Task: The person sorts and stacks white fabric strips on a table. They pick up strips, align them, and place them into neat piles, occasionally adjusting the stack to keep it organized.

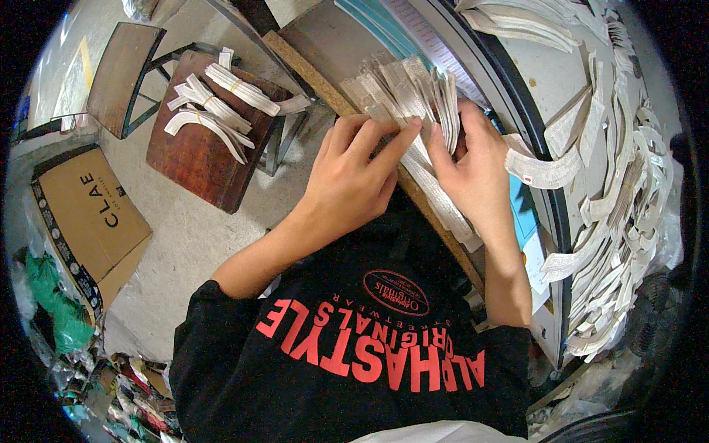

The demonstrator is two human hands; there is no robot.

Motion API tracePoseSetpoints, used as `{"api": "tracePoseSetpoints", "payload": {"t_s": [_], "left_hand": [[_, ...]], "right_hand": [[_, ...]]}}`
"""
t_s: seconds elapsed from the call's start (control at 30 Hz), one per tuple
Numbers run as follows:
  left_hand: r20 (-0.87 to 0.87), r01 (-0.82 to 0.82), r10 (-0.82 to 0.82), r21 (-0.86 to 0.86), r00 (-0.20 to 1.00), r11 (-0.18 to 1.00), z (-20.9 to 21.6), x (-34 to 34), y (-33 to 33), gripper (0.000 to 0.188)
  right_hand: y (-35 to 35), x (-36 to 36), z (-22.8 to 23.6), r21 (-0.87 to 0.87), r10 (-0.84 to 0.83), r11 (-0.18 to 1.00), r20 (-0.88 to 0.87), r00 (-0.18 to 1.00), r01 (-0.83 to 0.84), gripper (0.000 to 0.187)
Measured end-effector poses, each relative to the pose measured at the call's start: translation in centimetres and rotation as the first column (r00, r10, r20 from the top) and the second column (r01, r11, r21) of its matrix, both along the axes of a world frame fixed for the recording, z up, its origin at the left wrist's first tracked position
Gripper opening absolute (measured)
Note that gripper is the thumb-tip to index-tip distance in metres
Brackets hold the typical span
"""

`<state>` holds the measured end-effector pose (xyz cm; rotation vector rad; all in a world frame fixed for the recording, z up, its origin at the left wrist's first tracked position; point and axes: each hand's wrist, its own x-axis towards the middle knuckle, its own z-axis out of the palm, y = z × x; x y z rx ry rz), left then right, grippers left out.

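Observation:
A fanned stack of printed white paper strips (395, 88) stands between my hands at the edge of a wooden-edged tabletop. My right hand (476, 166) is closed around its right part, thumb on the near side and fingers behind. My left hand (358, 166) is bent over the near left side of the stack, the index fingertip pressed on the strips near my right thumb. The left thumb is mostly hidden. Below the hands, more of the long strips (439, 196) hang down along the wooden edge (436, 221).
To the right, a dark-rimmed board (543, 140) borders a large heap of loose curved strips (620, 214). Teal and printed sheets (391, 29) lie at the back. On the left, a brown wooden stool (199, 159) bears banded strip bundles (214, 111); a cardboard box (96, 214) sits beyond.

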<state>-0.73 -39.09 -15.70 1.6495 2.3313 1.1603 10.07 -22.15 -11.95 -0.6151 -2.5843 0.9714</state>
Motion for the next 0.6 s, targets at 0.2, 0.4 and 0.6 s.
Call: {"api": "tracePoseSetpoints", "payload": {"t_s": [0.2, 0.4, 0.6], "left_hand": [[0.011, 0.011, -0.011, 0.023, 1.000, 1.000, -0.2, -0.1, -0.1, 0.069], [-0.043, 0.021, -0.018, 0.080, 0.999, 0.997, -0.6, -0.5, -0.3, 0.064], [-0.091, 0.000, 0.005, 0.058, 0.996, 0.998, -0.1, -1.1, -0.2, 0.060]], "right_hand": [[0.0, 0.0, -0.5, -0.092, -0.053, 0.994, -0.005, 0.999, 0.052, 0.031], [0.3, 0.0, -0.9, 0.038, 0.010, 0.999, -0.062, 0.998, -0.008, 0.037], [0.1, 0.1, -0.6, 0.018, -0.024, 1.000, 0.027, 0.999, 0.024, 0.042]]}}
